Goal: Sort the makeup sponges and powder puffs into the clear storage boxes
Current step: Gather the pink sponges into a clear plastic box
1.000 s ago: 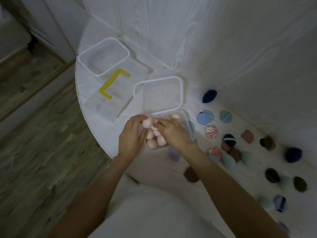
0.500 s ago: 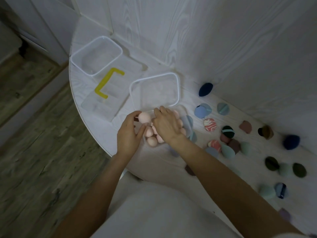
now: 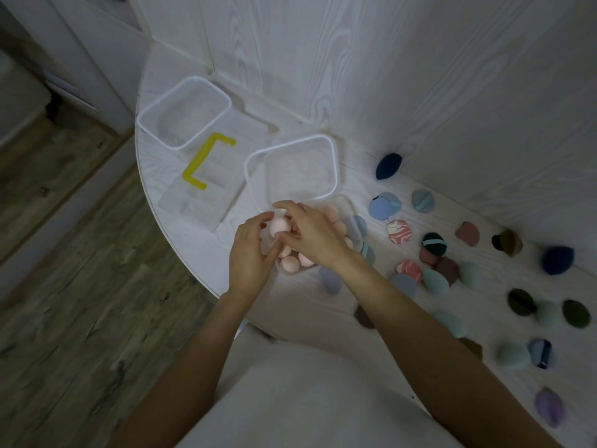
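Pink sponge [image 3: 279,225] was pinched between the curled fingers of the left hand [image 3: 250,253] and right hand [image 3: 315,236] above the near clear box [image 3: 350,205], apparently to seat it among matching pink sponges.

near box [image 3: 350,206] before middle box [image 3: 290,169] | far box [image 3: 184,116] left | loose sponges [image 3: 436,250] right

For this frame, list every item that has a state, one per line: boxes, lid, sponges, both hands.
Far clear storage box: open, looks empty.
Middle clear storage box: open, looks empty.
Near clear storage box: open, holds pink sponges, partly hidden by hands.
Clear lid with yellow handle: off, flat on table.
Pale pink sponge: gripped by both hands.
Left hand: gripping it.
Right hand: gripping it.
Loose coloured sponges and puffs: unsorted on table.
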